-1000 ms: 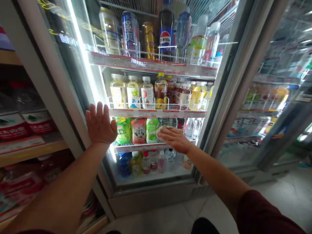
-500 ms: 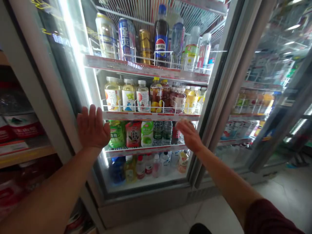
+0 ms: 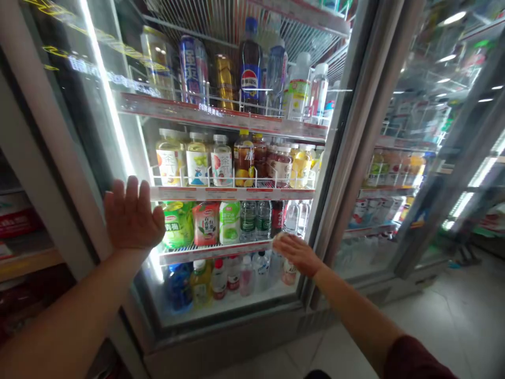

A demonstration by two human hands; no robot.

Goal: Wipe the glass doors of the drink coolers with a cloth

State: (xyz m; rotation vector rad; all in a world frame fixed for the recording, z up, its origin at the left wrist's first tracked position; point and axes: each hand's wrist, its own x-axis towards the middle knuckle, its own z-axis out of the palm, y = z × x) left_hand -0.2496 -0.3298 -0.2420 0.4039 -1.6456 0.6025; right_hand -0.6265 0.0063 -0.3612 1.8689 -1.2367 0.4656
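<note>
Head view: the right hand (image 3: 296,253), fingers extended, hold unclear, has dropped before the glass door (image 3: 79,105), suggesting downward work. The left hand (image 3: 133,218) spreads wide, seemingly empty.

Pale floor tiles (image 3: 437,326) lie off the bottom right corner of a glass-fronted cooler (image 3: 229,339). A white strip light (image 3: 104,79) glows inside its left edge; wood-edged shelving (image 3: 29,264) stands beyond it, another cooler (image 3: 414,231) beyond the right edge.
</note>
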